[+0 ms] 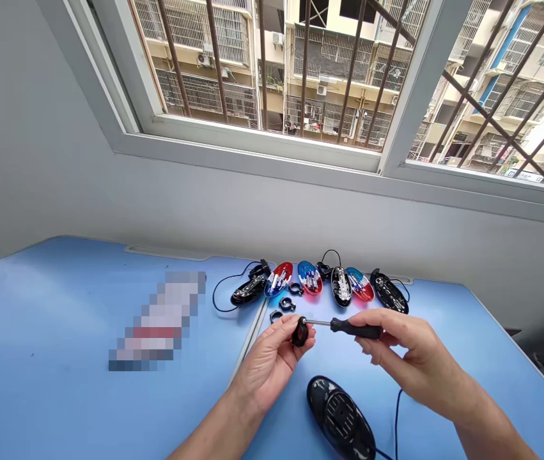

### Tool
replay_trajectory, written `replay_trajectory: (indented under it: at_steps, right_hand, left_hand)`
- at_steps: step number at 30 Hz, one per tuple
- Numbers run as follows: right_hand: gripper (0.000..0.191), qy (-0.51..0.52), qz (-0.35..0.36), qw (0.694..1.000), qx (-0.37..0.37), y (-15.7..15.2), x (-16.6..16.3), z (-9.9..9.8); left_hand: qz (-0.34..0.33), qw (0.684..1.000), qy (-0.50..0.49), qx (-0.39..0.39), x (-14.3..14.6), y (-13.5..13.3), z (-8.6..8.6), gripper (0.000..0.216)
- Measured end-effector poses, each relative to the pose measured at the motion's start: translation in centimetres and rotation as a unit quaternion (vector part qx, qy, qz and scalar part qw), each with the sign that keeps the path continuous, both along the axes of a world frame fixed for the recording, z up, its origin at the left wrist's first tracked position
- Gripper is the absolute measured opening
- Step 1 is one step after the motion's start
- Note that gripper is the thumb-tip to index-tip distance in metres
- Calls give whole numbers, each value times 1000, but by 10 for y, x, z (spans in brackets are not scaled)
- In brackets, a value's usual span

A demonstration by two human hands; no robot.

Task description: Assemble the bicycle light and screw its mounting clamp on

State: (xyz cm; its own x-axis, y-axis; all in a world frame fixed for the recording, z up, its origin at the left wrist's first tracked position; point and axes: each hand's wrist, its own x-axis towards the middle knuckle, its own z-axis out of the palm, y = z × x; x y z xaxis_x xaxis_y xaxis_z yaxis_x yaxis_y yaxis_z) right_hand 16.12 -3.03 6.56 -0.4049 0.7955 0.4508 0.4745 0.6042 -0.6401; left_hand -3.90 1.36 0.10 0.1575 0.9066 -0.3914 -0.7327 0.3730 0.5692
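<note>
My left hand [272, 358] pinches a small black round clamp part [300, 333] between thumb and fingers, held above the blue table [61, 358]. My right hand [408, 354] grips a black-handled screwdriver [354, 329]. Its metal tip points left and meets the clamp part. Just below my hands lies a black oval light base [340, 416] with a black cable running off to the right.
A row of oval light units with red and blue lenses [310, 277] and black bases [389, 292] lies at the table's far side with cables. Two black ring clamps [287, 304] lie near them. A blurred-out object [161, 319] rests to the left. Wall and barred window behind.
</note>
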Motion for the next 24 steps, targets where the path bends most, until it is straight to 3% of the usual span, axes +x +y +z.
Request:
replay_trajectory:
  at_steps: [3,10,16,19,24]
  right_hand:
    - [31,-12,6,1000,4,-1,4,2]
    - [13,-57,-36,985,161,5,0,1]
    - [8,-67,-62,970,226,7,-11,-8]
    - [9,-54,-54,973,220,5,-13,-10]
    - [21,-42,7,990,133,0,-8,-5]
  left_hand:
    - [-8,1000,3,3,0,0,-1,21]
    - [2,1000,1,6,1,0,0,24]
    - [-19,1000,2,-6,3,-3,0,23]
    - [-22,1000,4,-5,3,-4,0,23]
    - [-26,1000,2,-3,2,-3,-1,23]
